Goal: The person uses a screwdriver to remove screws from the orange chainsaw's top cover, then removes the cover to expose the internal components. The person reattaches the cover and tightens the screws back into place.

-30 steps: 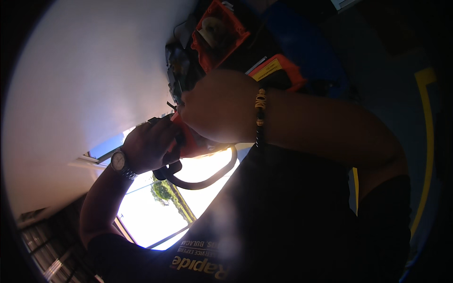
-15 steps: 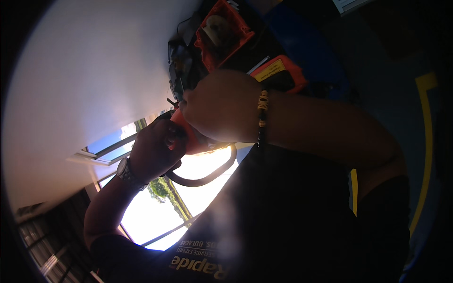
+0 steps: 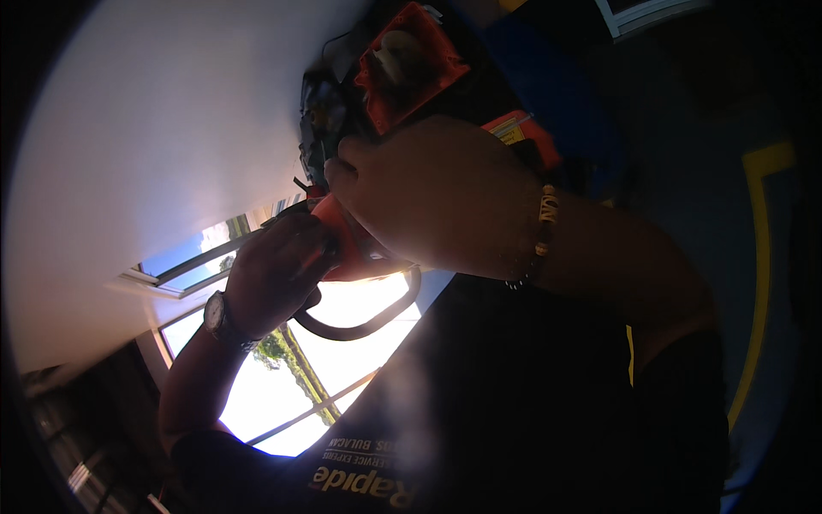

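Note:
An orange-red casing [image 3: 347, 244] is between my two hands, with a dark looped handle [image 3: 364, 330] curving below it against the bright window. My left hand [image 3: 278, 270], a watch on its wrist, is closed round the casing's left side. Over the casing's upper right lies my right hand [image 3: 428, 193], with a beaded bracelet on that wrist. Its fingers are curled, thumb and forefinger near the top of the casing. What they grip is hidden behind the hand.
Beyond my hands sits an open orange housing [image 3: 441, 64] with a pale round part inside. An orange piece with a yellow label [image 3: 511, 130] shows past my right hand. Dark parts [image 3: 325, 103] stand by the white wall [image 3: 171, 111]. Yellow lines [image 3: 758, 283] mark the floor.
My right wrist has shifted to the right and turned, so the hand covers more of the labelled orange piece. My left hand has moved slightly left, still round the casing.

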Tool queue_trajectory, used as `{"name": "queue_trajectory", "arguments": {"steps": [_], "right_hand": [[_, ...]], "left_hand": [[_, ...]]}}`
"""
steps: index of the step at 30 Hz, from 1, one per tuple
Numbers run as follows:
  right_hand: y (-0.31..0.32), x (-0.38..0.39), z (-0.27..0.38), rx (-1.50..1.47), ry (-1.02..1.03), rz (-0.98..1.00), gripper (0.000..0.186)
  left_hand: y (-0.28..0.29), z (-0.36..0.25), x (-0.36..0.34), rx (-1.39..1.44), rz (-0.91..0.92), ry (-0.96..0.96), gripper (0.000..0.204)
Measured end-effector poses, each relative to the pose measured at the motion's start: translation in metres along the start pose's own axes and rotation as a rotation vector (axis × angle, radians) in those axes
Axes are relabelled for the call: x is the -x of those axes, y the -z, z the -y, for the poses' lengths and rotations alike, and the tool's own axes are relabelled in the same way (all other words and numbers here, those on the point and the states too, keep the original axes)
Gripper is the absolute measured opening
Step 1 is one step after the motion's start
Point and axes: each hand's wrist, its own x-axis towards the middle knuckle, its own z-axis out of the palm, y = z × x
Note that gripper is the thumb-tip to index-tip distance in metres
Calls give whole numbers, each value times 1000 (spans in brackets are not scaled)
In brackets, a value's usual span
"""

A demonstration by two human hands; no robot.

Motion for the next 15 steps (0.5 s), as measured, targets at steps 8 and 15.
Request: {"name": "queue_trajectory", "arguments": {"steps": [8,15], "right_hand": [[6,9,-8,83,-95,-30,49],[-6,1,-9,107,-112,-20,45]], "left_hand": [[1,25,4,-190,-115,-332,45],[8,29,0,-221,-57,-391,36]]}}
